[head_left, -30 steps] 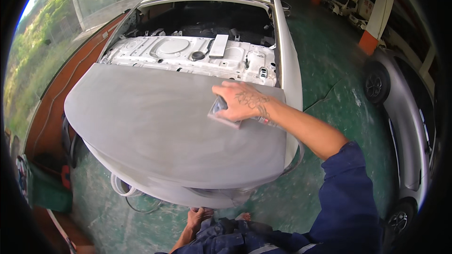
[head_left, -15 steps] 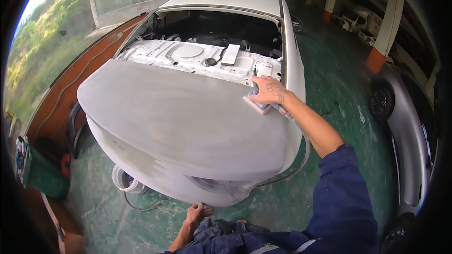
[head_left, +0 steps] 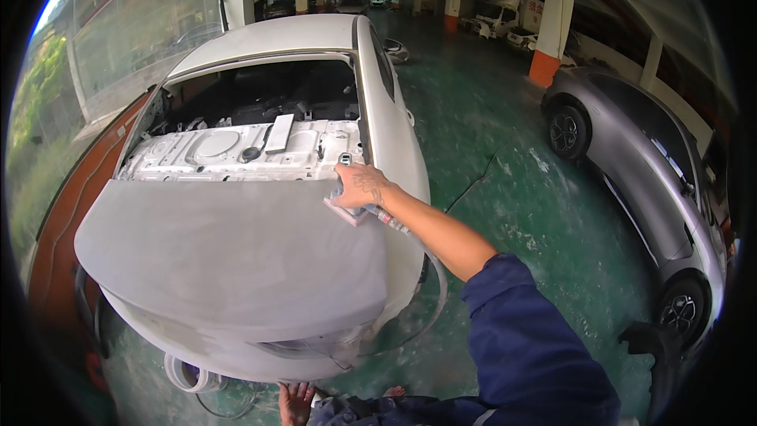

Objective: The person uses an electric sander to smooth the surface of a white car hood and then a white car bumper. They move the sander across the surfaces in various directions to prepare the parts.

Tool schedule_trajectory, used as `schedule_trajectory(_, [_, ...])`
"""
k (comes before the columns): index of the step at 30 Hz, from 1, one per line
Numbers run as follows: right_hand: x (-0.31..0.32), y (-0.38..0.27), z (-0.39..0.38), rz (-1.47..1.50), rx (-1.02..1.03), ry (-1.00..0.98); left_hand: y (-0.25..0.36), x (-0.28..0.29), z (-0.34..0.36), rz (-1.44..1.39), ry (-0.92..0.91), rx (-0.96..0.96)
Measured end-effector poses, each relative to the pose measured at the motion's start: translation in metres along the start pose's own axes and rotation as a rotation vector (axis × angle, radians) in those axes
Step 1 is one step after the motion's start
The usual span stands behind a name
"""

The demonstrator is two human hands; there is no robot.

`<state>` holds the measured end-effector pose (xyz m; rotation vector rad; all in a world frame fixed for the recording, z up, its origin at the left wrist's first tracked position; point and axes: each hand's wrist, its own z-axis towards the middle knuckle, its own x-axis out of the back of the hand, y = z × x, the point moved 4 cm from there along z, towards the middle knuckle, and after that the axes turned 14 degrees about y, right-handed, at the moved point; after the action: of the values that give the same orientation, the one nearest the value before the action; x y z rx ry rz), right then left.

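Note:
My right hand (head_left: 363, 184) is closed over a small air sander (head_left: 347, 213) with a square pad. The pad rests on the grey, dull-surfaced trunk lid (head_left: 229, 256) of a white car (head_left: 406, 158), near the lid's far right corner. From the sander a hose (head_left: 430, 312) runs down over the car's right side. At the bottom of the view, my left hand (head_left: 295, 404) lies with fingers stretched out by the rear edge of the car, seemingly touching it; its palm holds nothing visible.
Beyond the lid is the rear window opening with a bare white shelf panel (head_left: 169, 154). A white bucket (head_left: 180, 372) stands on the green floor (head_left: 505, 229) at the lower left. A grey car (head_left: 631, 158) is parked on the right, with a dark curved part (head_left: 661, 363) near it.
The view has swung right, so the car sits farther left. My right hand still holds the sander near the lid's far right corner. My left hand's fingers have gone from curled to stretched out.

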<state>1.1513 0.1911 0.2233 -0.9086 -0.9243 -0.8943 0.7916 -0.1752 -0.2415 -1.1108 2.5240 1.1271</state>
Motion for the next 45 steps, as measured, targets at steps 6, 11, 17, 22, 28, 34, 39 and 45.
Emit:
schedule_trajectory(6, [0.001, -0.092, -0.068, 0.197, 0.211, -0.147, 0.038, 0.036, 0.000, -0.066, 0.064, -0.060])
schedule_trajectory(11, [-0.006, -0.059, -0.061, 0.180, 0.240, -0.079, 0.046, 0.069, 0.006, -0.132, 0.015, -0.066])
schedule_trajectory(17, [0.002, 0.008, -0.061, 0.120, 0.167, -0.024, 0.056, 0.009, -0.021, -0.004, 0.088, -0.094])
schedule_trajectory(22, [0.028, -0.066, -0.120, 0.259, 0.324, -0.196, 0.059, 0.038, -0.030, 0.057, 0.186, -0.096])
schedule_trajectory(28, [0.019, 0.016, -0.078, 0.123, 0.137, 0.010, 0.058, -0.002, -0.024, 0.077, 0.199, -0.086])
schedule_trajectory(34, [0.031, -0.046, -0.127, 0.189, 0.251, -0.139, 0.061, 0.007, -0.042, 0.065, 0.227, -0.115])
schedule_trajectory(39, [0.030, -0.023, -0.112, 0.177, 0.172, -0.059, 0.063, 0.006, -0.033, 0.091, 0.214, -0.094])
schedule_trajectory(45, [0.032, -0.034, -0.129, 0.223, 0.133, 0.005, 0.072, 0.004, -0.043, 0.140, 0.206, -0.078])
